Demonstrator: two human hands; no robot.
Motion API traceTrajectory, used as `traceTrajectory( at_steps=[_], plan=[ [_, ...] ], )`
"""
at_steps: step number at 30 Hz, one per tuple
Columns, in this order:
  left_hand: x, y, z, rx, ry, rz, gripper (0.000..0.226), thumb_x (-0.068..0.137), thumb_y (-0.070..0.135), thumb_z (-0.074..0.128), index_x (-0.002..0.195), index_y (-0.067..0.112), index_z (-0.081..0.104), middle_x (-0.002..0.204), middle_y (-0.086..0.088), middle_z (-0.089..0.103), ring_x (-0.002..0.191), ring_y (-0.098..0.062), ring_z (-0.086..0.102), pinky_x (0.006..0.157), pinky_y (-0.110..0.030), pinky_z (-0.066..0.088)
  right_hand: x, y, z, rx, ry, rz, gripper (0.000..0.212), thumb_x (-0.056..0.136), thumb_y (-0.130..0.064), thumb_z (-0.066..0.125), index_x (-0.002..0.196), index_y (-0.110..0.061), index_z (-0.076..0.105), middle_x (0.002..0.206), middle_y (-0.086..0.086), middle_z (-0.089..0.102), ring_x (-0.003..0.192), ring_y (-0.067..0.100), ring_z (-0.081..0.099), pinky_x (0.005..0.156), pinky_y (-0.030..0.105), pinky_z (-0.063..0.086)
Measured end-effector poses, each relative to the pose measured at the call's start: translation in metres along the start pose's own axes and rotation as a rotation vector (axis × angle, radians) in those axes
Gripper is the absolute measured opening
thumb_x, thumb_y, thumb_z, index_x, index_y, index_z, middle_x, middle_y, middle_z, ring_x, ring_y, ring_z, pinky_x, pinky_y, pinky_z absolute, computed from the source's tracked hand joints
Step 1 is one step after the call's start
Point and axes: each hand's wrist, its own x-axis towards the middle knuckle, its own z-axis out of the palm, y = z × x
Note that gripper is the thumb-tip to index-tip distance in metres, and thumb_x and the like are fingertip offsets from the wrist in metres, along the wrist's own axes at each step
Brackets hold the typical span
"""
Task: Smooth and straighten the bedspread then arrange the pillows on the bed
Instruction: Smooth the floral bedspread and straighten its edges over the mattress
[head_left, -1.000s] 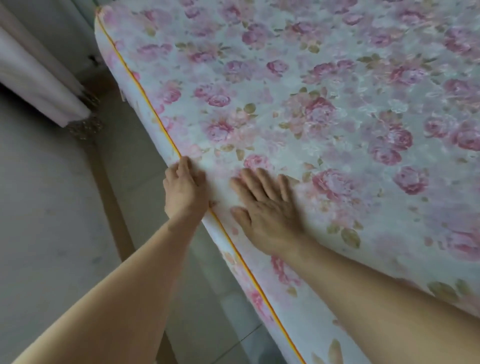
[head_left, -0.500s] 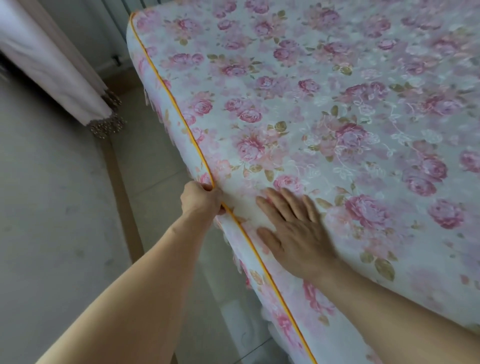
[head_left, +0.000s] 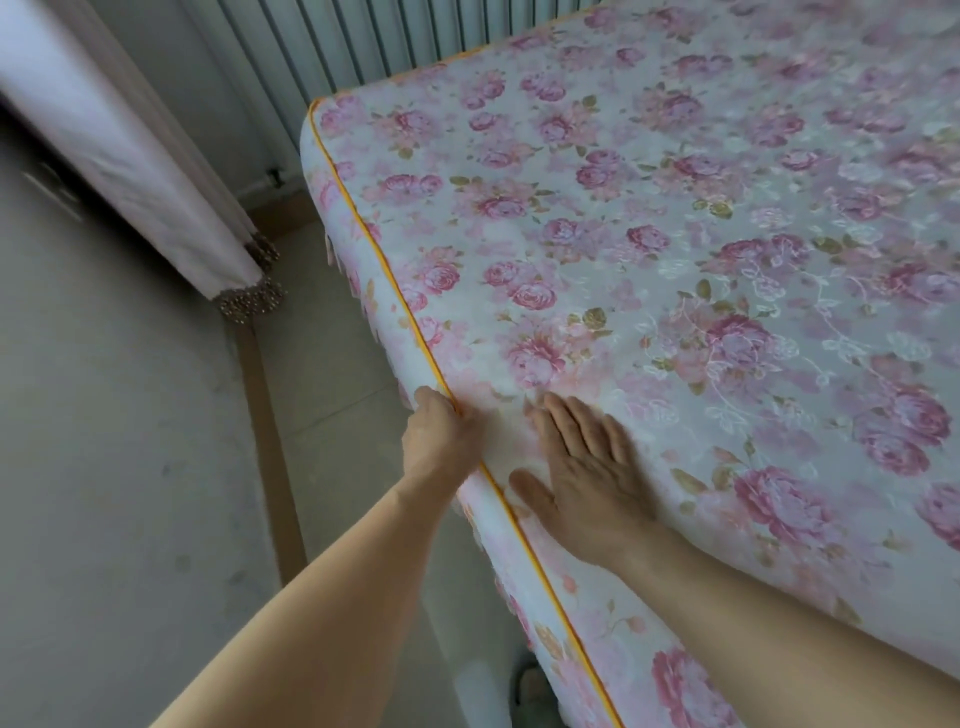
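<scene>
Your bedspread (head_left: 675, 260) is pale white-lilac, printed all over with pink roses and olive-green leaves. An orange-yellow piping (head_left: 389, 275) traces its left edge. The curtain (head_left: 130, 156) is pale pink with a brownish beaded hem. The floor (head_left: 104, 441) is plain grey-beige.

- The single view sits on the person's head, looking forward and steeply down along both bare forearms.
- It faces the pink rose-patterned fabric bedspread (head_left: 675, 260), whose orange piping (head_left: 374, 244) runs from 5 o'clock to 11 o'clock.
- It is close: the left hand (head_left: 441, 436) and right hand (head_left: 587, 478) lie near centre.
- A ribbed white radiator (head_left: 322, 47) sits towards 11 o'clock.
</scene>
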Motion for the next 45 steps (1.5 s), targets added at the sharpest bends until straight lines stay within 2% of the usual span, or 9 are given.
traceTrajectory(
  at_steps=[8, 13, 20, 25, 27, 29, 33, 37, 45],
  plan=[
    [0.09, 0.024, -0.015, 0.031, 0.205, -0.089, 0.051, 0.08, 0.046, 0.053, 0.107, 0.003, 0.049, 0.097, -0.019, 0.069, 0.088, -0.038, 0.067, 0.086, -0.044, 0.053, 0.06, -0.003, -0.003, -0.08, 0.068, -0.107, 0.072, 0.088, -0.064, 0.03, 0.144, -0.021, 0.042, 0.153, 0.0, 0.035, 0.142, 0.02, 0.029, 0.109, 0.046, 0.015],
    [0.108, 0.037, -0.034, -0.054, 0.196, -0.109, 0.026, 0.086, 0.028, 0.058, 0.075, 0.009, 0.072, 0.063, -0.012, 0.07, 0.071, -0.027, 0.071, 0.078, -0.038, 0.058, 0.081, -0.001, -0.003, -0.075, 0.038, -0.186, 0.072, 0.088, -0.065, 0.033, 0.148, -0.025, 0.032, 0.157, -0.002, 0.026, 0.145, 0.02, 0.021, 0.112, 0.046, 0.013],
    [0.104, 0.039, -0.051, -0.137, 0.205, -0.13, 0.034, 0.088, 0.011, 0.058, 0.054, 0.014, 0.058, 0.056, -0.007, 0.066, 0.059, -0.026, 0.068, 0.061, -0.029, 0.053, 0.092, 0.017, -0.035, 0.1, 0.081, -0.275, 0.061, 0.097, -0.055, 0.027, 0.152, -0.031, 0.015, 0.16, -0.013, 0.008, 0.147, 0.008, 0.003, 0.118, 0.037, 0.005],
    [0.11, 0.037, -0.052, -0.172, 0.153, -0.106, 0.029, 0.089, 0.011, 0.06, 0.06, 0.013, 0.057, 0.055, -0.003, 0.065, 0.053, -0.02, 0.065, 0.048, -0.025, 0.046, 0.086, 0.129, -0.064, 0.082, 0.421, 0.489, 0.066, 0.092, -0.046, 0.028, 0.143, -0.005, 0.029, 0.151, 0.02, 0.028, 0.137, 0.035, 0.029, 0.112, 0.051, 0.026],
    [0.115, 0.032, -0.052, -0.195, 0.127, -0.095, 0.02, 0.087, 0.014, 0.065, 0.069, 0.008, 0.059, 0.06, -0.006, 0.068, 0.051, -0.02, 0.066, 0.049, -0.027, 0.052, 0.09, 0.161, -0.072, 0.088, 0.339, 0.855, 0.073, 0.087, -0.053, 0.019, 0.137, 0.0, 0.029, 0.145, 0.025, 0.029, 0.134, 0.04, 0.028, 0.11, 0.055, 0.024],
    [0.122, 0.026, -0.051, -0.206, 0.113, -0.097, 0.017, 0.087, 0.016, 0.063, 0.075, 0.005, 0.06, 0.064, -0.009, 0.07, 0.049, -0.019, 0.067, 0.051, -0.028, 0.055, 0.112, 0.156, -0.07, 0.066, 0.257, 0.934, 0.076, 0.088, -0.055, 0.011, 0.14, -0.001, 0.025, 0.15, 0.02, 0.023, 0.14, 0.035, 0.019, 0.113, 0.056, 0.015],
    [0.135, 0.023, -0.049, -0.184, 0.083, -0.082, 0.019, 0.085, 0.024, 0.057, 0.075, 0.008, 0.058, 0.06, -0.009, 0.069, 0.049, -0.023, 0.067, 0.062, -0.038, 0.06, 0.187, 0.061, -0.044, -0.013, 0.159, 0.458, 0.062, 0.097, -0.051, 0.005, 0.153, -0.025, -0.006, 0.16, 0.0, -0.013, 0.146, 0.019, -0.015, 0.116, 0.047, -0.012],
    [0.165, 0.036, -0.062, -0.125, 0.134, -0.018, 0.028, 0.075, 0.047, 0.057, 0.082, 0.02, 0.05, 0.071, -0.004, 0.07, 0.059, -0.026, 0.068, 0.069, -0.04, 0.058, 0.247, -0.03, -0.028, -0.011, 0.03, 0.067, 0.057, 0.099, -0.05, 0.012, 0.152, -0.035, -0.003, 0.16, -0.007, -0.011, 0.146, 0.014, -0.015, 0.116, 0.048, -0.012],
    [0.232, 0.072, -0.098, 0.047, 0.104, -0.126, 0.022, 0.089, 0.026, 0.058, 0.084, 0.005, 0.063, 0.065, -0.013, 0.071, 0.056, -0.024, 0.071, 0.069, -0.035, 0.06, 0.255, -0.031, -0.022, 0.005, 0.041, -0.016, 0.056, 0.097, -0.057, 0.01, 0.15, -0.044, -0.002, 0.16, -0.012, -0.005, 0.147, 0.013, -0.011, 0.117, 0.046, -0.009]
  ],
)
